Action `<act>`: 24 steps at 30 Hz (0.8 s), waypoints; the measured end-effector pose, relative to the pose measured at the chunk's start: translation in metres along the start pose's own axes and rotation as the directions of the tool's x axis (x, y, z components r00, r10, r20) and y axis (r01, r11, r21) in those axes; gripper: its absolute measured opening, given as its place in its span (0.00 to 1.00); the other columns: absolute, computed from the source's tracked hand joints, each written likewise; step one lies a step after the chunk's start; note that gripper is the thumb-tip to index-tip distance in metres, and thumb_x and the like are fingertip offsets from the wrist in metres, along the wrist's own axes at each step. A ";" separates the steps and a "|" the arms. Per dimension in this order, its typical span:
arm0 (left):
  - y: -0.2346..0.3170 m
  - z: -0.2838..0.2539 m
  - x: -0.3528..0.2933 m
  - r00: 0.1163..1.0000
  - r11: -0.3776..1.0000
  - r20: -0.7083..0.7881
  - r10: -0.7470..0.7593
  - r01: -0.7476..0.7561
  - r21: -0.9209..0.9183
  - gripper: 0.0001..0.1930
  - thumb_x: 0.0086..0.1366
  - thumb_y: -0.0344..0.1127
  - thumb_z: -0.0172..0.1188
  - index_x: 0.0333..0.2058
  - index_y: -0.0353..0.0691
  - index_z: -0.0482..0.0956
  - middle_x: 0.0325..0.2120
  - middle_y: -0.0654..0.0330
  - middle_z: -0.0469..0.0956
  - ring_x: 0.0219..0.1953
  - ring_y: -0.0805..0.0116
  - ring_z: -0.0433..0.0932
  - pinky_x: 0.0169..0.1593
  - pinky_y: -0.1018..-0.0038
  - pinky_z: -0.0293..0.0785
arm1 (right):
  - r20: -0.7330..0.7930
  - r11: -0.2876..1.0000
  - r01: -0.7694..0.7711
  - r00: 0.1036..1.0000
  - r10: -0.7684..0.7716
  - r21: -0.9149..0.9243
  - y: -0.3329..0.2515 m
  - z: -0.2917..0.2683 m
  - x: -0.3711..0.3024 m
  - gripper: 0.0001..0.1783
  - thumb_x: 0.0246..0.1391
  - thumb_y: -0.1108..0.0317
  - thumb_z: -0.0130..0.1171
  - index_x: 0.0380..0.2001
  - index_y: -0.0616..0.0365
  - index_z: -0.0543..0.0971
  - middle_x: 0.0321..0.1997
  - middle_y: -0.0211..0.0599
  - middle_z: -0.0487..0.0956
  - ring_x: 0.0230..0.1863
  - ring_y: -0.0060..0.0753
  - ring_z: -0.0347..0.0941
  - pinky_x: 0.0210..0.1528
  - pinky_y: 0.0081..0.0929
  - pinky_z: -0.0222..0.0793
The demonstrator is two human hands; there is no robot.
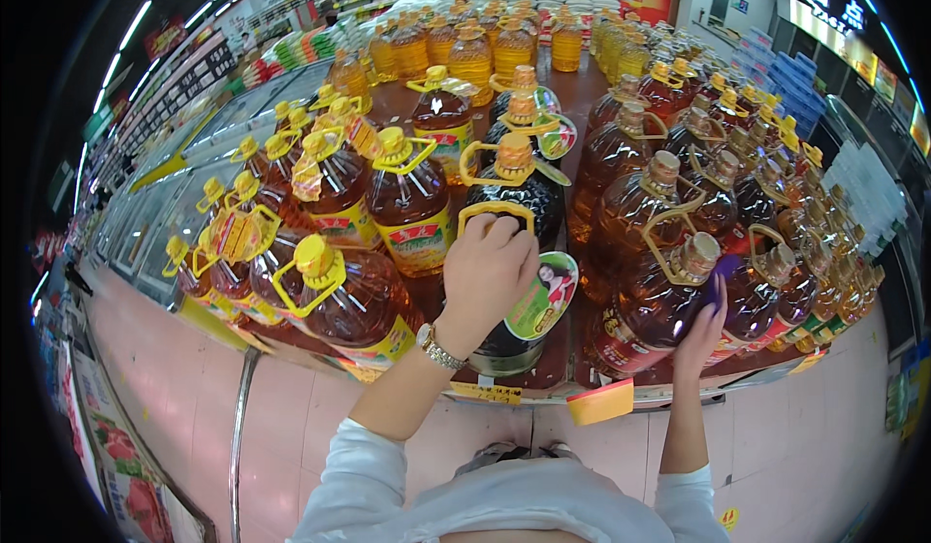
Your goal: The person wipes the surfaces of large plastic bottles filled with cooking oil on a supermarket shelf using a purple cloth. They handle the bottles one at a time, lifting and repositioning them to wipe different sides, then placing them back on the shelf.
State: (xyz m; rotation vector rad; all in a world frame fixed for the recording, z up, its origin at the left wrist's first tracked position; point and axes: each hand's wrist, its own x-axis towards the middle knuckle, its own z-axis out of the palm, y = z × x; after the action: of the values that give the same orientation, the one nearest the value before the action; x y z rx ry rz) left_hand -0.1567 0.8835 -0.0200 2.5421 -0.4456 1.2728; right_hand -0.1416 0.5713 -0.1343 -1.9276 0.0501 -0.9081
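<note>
Shop display of oil bottles (407,204); left hand (485,267) fingers curled around dark bottle's yellow handle (495,211); right hand (705,325) fingers flat on amber bottle (659,301).

1 head-worn fisheye camera is looking steeply down and forward from close above the display of oil bottles (407,204), its rim bending the aisle.

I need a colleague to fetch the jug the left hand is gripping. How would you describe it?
On the red display table of oil jugs, find the front row's middle. There the left hand grips the yellow handle of a dark, near-black plastic jug, unlike its amber neighbours.
</note>
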 end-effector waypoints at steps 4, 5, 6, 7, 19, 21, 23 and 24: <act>0.002 0.012 0.008 0.975 0.974 -0.134 -0.176 0.152 -0.170 0.12 0.55 0.27 0.62 0.40 0.39 0.81 0.32 0.58 0.79 0.34 0.61 0.78 0.38 0.71 0.75 | -0.134 0.929 -0.359 0.920 0.369 0.093 0.055 -0.001 -0.031 0.32 0.68 0.52 0.39 0.59 0.74 0.64 0.60 0.53 0.69 0.58 0.43 0.66 0.64 0.31 0.54; 0.001 0.009 0.008 0.954 0.935 -0.113 -0.279 0.243 -0.259 0.13 0.56 0.27 0.61 0.41 0.37 0.81 0.32 0.57 0.79 0.35 0.62 0.79 0.40 0.72 0.75 | -0.144 0.910 -0.414 0.898 0.415 0.041 0.063 -0.003 -0.054 0.32 0.68 0.51 0.39 0.59 0.74 0.63 0.61 0.52 0.68 0.60 0.43 0.65 0.65 0.31 0.53; -0.001 0.007 0.007 0.922 0.862 -0.015 -0.387 0.356 -0.361 0.12 0.56 0.25 0.61 0.40 0.34 0.80 0.32 0.55 0.79 0.36 0.64 0.79 0.41 0.73 0.74 | -0.143 0.838 -0.498 0.834 0.533 0.223 0.060 -0.008 -0.080 0.32 0.68 0.51 0.39 0.60 0.73 0.63 0.62 0.51 0.67 0.61 0.43 0.65 0.66 0.32 0.53; -0.013 0.010 -0.002 0.930 0.845 -0.023 -0.366 0.322 -0.427 0.10 0.56 0.28 0.62 0.38 0.38 0.81 0.31 0.57 0.79 0.35 0.59 0.79 0.39 0.71 0.75 | -0.106 0.729 -0.555 0.762 0.638 0.401 0.050 -0.011 -0.103 0.32 0.69 0.51 0.38 0.61 0.72 0.62 0.63 0.50 0.66 0.63 0.43 0.64 0.66 0.34 0.54; 0.055 -0.100 -0.163 0.992 0.817 -0.017 0.127 -0.114 -0.565 0.17 0.47 0.35 0.66 0.37 0.37 0.79 0.40 0.50 0.76 0.39 0.50 0.79 0.38 0.62 0.78 | 0.559 0.574 0.163 0.133 -0.819 0.802 -0.131 0.083 -0.050 0.33 0.62 0.45 0.44 0.59 0.61 0.69 0.62 0.48 0.69 0.60 0.41 0.67 0.66 0.42 0.55; 0.056 -0.110 -0.184 0.987 0.819 -0.053 0.152 -0.156 -0.552 0.18 0.46 0.39 0.66 0.36 0.37 0.79 0.39 0.49 0.76 0.39 0.49 0.78 0.39 0.59 0.78 | 0.535 0.537 0.001 0.071 -0.842 0.844 -0.140 0.096 -0.058 0.23 0.64 0.56 0.46 0.52 0.64 0.74 0.61 0.44 0.70 0.61 0.45 0.66 0.64 0.41 0.57; 0.062 -0.108 -0.185 0.979 0.873 -0.149 0.138 -0.191 -0.448 0.12 0.54 0.37 0.63 0.35 0.38 0.75 0.37 0.51 0.75 0.36 0.53 0.78 0.37 0.60 0.80 | 0.795 0.752 -0.285 0.071 -0.602 0.595 -0.126 0.118 -0.068 0.22 0.66 0.57 0.45 0.51 0.65 0.75 0.56 0.41 0.75 0.54 0.39 0.71 0.59 0.33 0.63; 0.067 -0.107 -0.185 0.970 0.889 -0.198 0.139 -0.211 -0.406 0.10 0.58 0.35 0.62 0.35 0.39 0.72 0.36 0.52 0.74 0.35 0.55 0.77 0.36 0.60 0.81 | 0.895 0.768 -0.482 0.088 -0.438 0.423 -0.097 0.140 -0.073 0.22 0.66 0.57 0.45 0.51 0.65 0.74 0.53 0.39 0.77 0.51 0.34 0.72 0.56 0.30 0.65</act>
State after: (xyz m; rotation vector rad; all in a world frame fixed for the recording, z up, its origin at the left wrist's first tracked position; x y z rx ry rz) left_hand -0.3658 0.8892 -0.1009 2.0527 -0.8324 1.2673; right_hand -0.1409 0.7568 -0.1356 -1.3976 -0.9870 0.6741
